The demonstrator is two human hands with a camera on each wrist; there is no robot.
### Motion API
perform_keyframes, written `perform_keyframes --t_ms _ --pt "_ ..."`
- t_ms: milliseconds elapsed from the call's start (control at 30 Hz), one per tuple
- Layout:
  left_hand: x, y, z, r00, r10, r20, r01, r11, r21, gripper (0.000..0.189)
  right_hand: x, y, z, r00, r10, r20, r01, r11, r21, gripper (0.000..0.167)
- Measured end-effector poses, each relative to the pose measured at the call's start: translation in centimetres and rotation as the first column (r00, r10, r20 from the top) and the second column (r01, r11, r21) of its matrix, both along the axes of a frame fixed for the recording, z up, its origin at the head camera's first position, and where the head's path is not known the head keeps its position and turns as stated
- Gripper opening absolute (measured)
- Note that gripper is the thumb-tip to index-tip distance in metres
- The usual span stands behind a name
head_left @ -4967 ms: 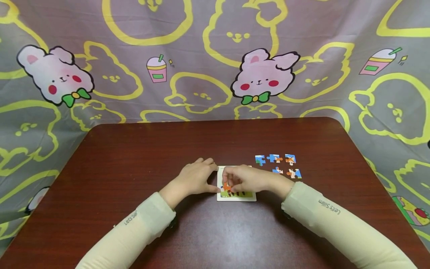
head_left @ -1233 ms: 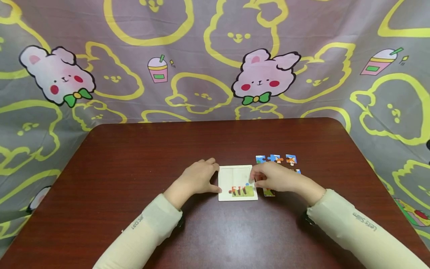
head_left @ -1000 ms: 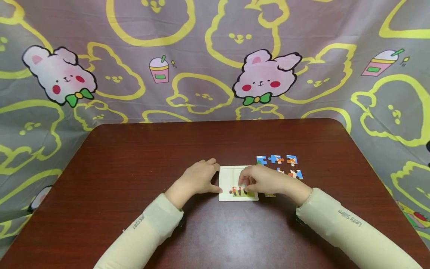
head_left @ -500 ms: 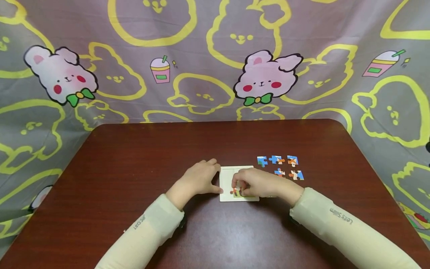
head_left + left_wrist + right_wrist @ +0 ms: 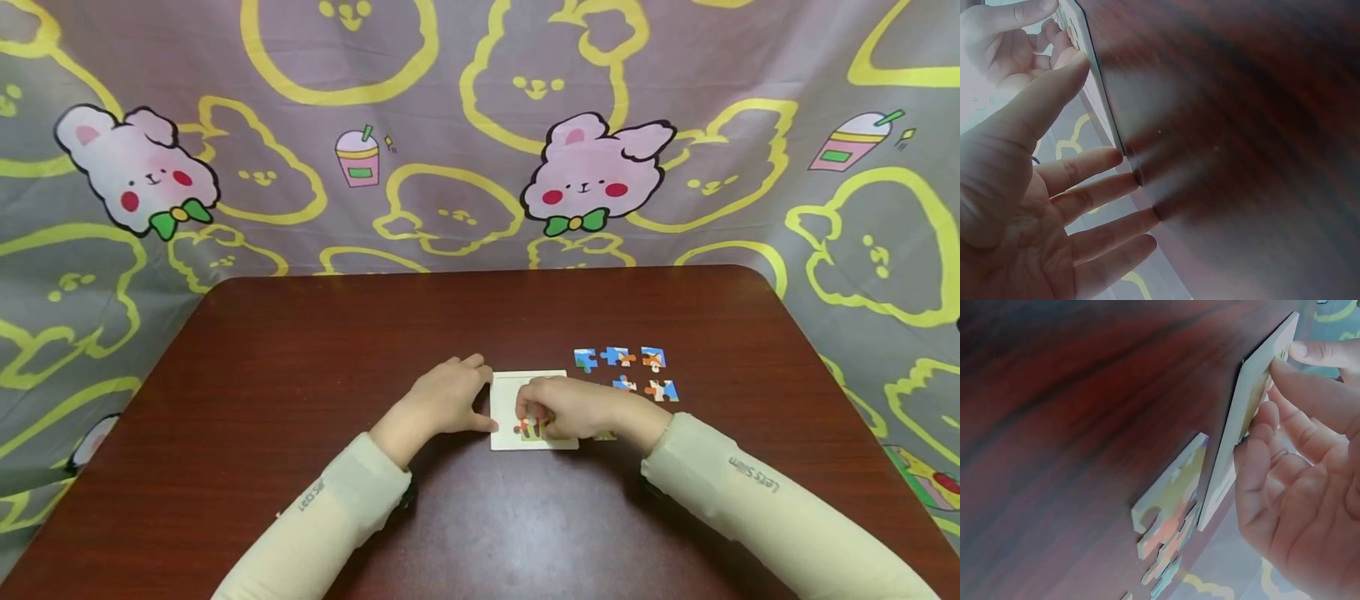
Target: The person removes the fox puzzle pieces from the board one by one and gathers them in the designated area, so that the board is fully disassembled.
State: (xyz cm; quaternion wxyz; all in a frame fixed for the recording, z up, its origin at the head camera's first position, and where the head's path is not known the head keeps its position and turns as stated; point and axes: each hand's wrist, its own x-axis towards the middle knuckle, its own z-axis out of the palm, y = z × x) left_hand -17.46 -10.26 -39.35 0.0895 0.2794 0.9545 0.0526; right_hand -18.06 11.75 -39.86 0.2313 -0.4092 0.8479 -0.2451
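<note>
A square, pale puzzle tray [image 5: 506,400] lies flat on the table, with joined puzzle pieces showing orange, dark stripes and green along its lower part. My right hand [image 5: 581,406] curls over the tray, its thumb and fingers pinching a puzzle piece [image 5: 531,428] in that lower row. The palm hides part of the row. At the tray's left edge rests my left hand [image 5: 442,396]; in the left wrist view its fingers are spread and nearly straight, the thumb [image 5: 1063,87] at the rim. Just right of the tray lies a loose green and orange piece [image 5: 1179,487].
Several loose pieces, blue, orange and white, lie behind and right of the tray, among them a fox-faced one [image 5: 652,358] and a blue-cornered one [image 5: 663,390]. The brown table [image 5: 480,517] meets a patterned cloth [image 5: 450,125] at its far edge.
The orange piece at the tray's lower left five seconds ago is out of it, and a loose piece lies to the right. My right hand went to the tray's right edge, then back leftward.
</note>
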Motion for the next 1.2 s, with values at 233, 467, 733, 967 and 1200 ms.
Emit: perform_keyframes --t_ms 233,467,733,967,1200 --pt "0.09 0.05 0.07 1.0 0.006 0.008 -0.007 1.0 0.01 0.059 -0.05 0.06 -0.14 1.0 0.0 0.015 0.0 1.0 -0.009 0.033" --pt "0.09 0.01 0.05 1.0 0.007 0.008 -0.007 1.0 0.009 0.059 0.03 0.14 -0.39 0.997 -0.024 0.077 0.027 0.999 -0.028 0.034" --pt "0.16 -0.02 -0.01 1.0 0.01 0.013 -0.01 1.0 0.021 0.059 -0.1 0.4 -0.66 0.989 -0.041 0.139 0.054 0.995 -0.086 0.028" --pt "0.24 -0.01 0.07 1.0 0.01 0.012 -0.01 1.0 0.02 0.06 -0.24 0.51 -0.82 0.979 -0.037 0.202 0.069 0.985 -0.156 0.025" --pt "0.19 0.07 0.13 1.0 0.014 0.012 -0.014 1.0 0.022 0.059 -0.19 0.67 -0.68 0.971 -0.057 0.233 0.099 0.98 -0.175 0.024"
